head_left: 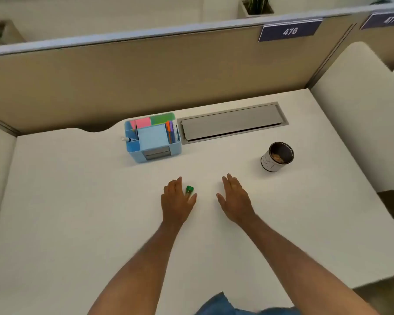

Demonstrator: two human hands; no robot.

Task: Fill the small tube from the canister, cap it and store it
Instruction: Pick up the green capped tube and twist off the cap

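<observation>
A small clear tube with a green cap [189, 189] lies on the white desk [78, 212], just in front of me. My left hand [176, 201] is palm down over it, with thumb and forefinger on either side of the tube; only the cap end shows. Palm down beside it, my right hand [235, 197] is open, fingers spread, holding nothing. The canister [277, 156], a white can with a dark inside and brownish contents, stands open and upright to the far right of my right hand. A blue desk organizer [152, 138] with sticky notes and pens stands behind my left hand.
A grey cable hatch [232, 123] is set flush in the desk behind the canister. A beige partition [146, 76] closes off the back and a white panel [350, 121] the right side. A marker [127, 139] sticks out of the organizer's left side.
</observation>
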